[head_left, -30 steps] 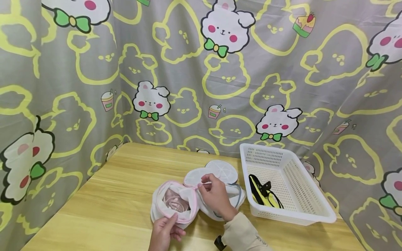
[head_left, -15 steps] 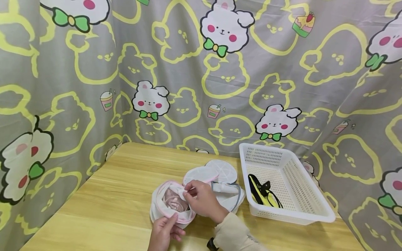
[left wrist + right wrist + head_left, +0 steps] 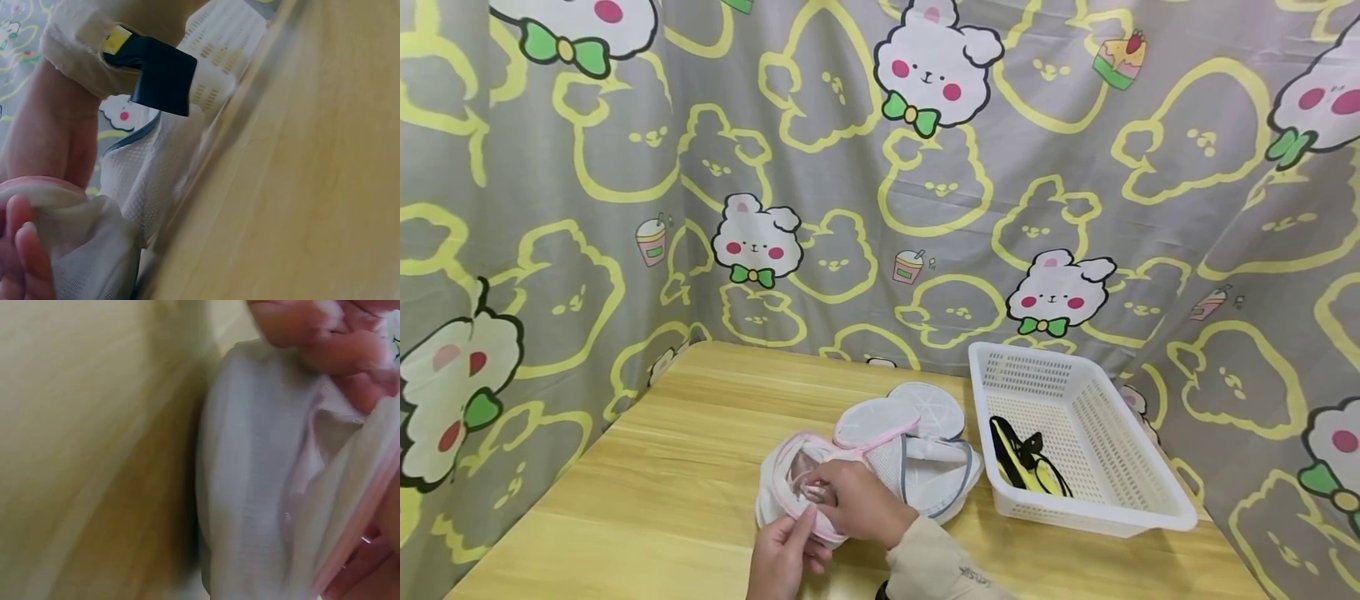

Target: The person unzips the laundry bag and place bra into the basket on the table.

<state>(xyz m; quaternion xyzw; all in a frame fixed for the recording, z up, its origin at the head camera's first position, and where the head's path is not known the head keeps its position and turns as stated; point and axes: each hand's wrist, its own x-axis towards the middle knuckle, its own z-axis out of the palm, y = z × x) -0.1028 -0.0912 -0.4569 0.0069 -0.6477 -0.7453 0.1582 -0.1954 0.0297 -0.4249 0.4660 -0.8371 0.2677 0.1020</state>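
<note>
A white mesh laundry bag with pink trim stands on the table, its round lid folded back. My left hand grips its near rim, thumb over the edge and fingers outside. Inside lies a shiny dusty-pink garment with thin cords or straps, mostly covered by my right hand. Reaching into the opening, my right hand has its fingers curled and appears to pinch this garment. The right wrist view shows those fingers at the bag's mouth.
Touching the first bag on its right is a second white bag with grey-blue trim, its lid laid back. A white perforated basket stands further right, holding a yellow-and-black item with a cord. A patterned curtain borders the wooden table.
My right hand has moved left and down from the lid joint at the bag's right side, over the rim and into the opening. The left hand has kept its hold on the near rim.
</note>
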